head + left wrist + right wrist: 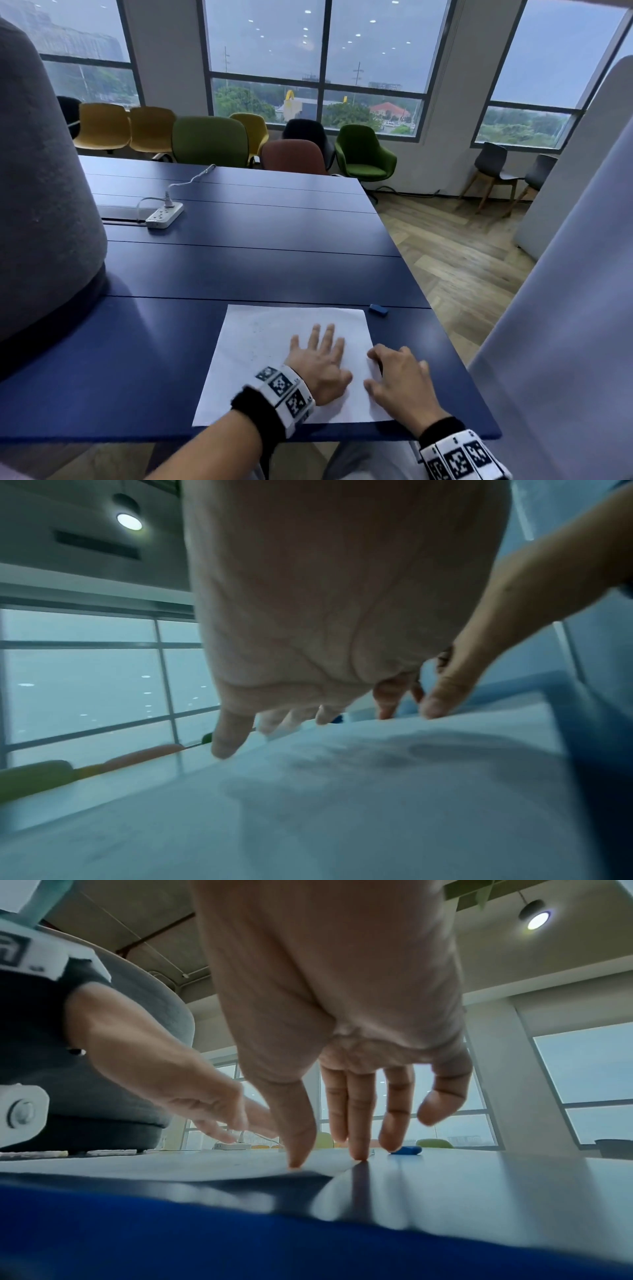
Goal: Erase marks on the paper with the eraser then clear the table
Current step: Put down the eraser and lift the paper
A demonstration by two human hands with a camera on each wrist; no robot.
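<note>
A white square sheet of paper [274, 356] lies flat at the near edge of the dark blue desk [239, 260]. The left hand [317, 365] lies palm down on the sheet's right half, fingers [327, 337] straight and slightly spread, pointing toward 12 o'clock; its forearm comes in from 7 o'clock with a black cuff and a checker-marked white wristband [284, 394]. In the left wrist view the fingertips touch the paper while the palm arches a little above it. The right hand [399, 380] sits at 3 o'clock of the left, at the paper's right edge, knuckles raised and fingers bent downward; in the right wrist view its thumb tip and a middle fingertip [358, 1153] press where the sheet's edge meets the desk, holding nothing. A small blue rectangular eraser [378, 310] rests on the desk just off the paper's far right corner, at 1 o'clock of the hands and untouched. A white power strip [164, 215] lies farther away at 11 o'clock.
</note>
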